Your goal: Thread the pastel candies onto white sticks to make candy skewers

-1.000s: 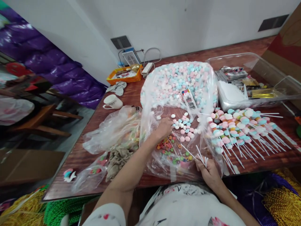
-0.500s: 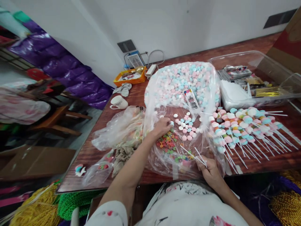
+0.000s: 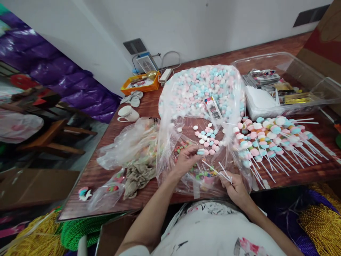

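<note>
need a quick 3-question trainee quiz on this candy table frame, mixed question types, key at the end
1. True or false: the left hand pinches a pale blue round candy.
2. What does the right hand grip?
A. a white ceramic mug
B. thin white plastic sticks
C. an orange tray
3. Fill in: the finished pastel candy skewers lie on the brown wooden table to the ____ of the loose candies.

Key: 1 true; 2 B; 3 right
</note>
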Demonstrator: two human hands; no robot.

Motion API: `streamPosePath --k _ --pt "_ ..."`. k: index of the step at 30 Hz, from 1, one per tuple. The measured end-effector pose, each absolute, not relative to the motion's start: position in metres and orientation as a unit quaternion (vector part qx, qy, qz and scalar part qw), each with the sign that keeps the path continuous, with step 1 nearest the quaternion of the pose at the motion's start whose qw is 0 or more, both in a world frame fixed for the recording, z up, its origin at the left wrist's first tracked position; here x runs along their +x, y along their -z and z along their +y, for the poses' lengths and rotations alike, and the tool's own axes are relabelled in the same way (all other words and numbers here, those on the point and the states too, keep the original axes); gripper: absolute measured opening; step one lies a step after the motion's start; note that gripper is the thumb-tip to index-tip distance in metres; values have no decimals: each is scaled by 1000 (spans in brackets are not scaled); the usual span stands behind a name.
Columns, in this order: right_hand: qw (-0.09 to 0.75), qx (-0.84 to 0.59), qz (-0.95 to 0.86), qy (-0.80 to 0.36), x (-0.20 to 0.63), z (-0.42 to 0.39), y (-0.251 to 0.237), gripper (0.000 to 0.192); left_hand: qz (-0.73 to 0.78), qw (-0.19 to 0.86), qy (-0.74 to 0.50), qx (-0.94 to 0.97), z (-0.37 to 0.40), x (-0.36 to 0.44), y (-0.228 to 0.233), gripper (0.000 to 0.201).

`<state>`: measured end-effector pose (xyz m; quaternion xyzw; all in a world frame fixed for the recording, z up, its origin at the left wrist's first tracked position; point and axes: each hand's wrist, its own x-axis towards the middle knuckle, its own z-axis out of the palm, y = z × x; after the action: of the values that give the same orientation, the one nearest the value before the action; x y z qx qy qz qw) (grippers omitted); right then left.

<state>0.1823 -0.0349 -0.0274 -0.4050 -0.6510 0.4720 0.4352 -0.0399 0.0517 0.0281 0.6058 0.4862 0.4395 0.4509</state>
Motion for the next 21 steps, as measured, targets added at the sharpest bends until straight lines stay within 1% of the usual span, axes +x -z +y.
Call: streamPosePath --k 2,5,9,16,21 --pt "429 -408 -655 -469 183 -35 25 23 497 544 -464 491 35 -32 -26 28" --pt "421 -412 -660 -466 184 -36 22 22 501 606 -492 375 18 -25 -21 34" --pt "416 -415 -668 -456 185 -36 20 19 495 617 -511 336 8 -23 -17 34" --pt "415 -415 -683 -435 183 -36 23 17 480 606 -561 296 1 -27 -20 34" --pt "411 -426 -673 -443 183 -36 24 26 472 605 -557 317 -7 -21 -11 35"
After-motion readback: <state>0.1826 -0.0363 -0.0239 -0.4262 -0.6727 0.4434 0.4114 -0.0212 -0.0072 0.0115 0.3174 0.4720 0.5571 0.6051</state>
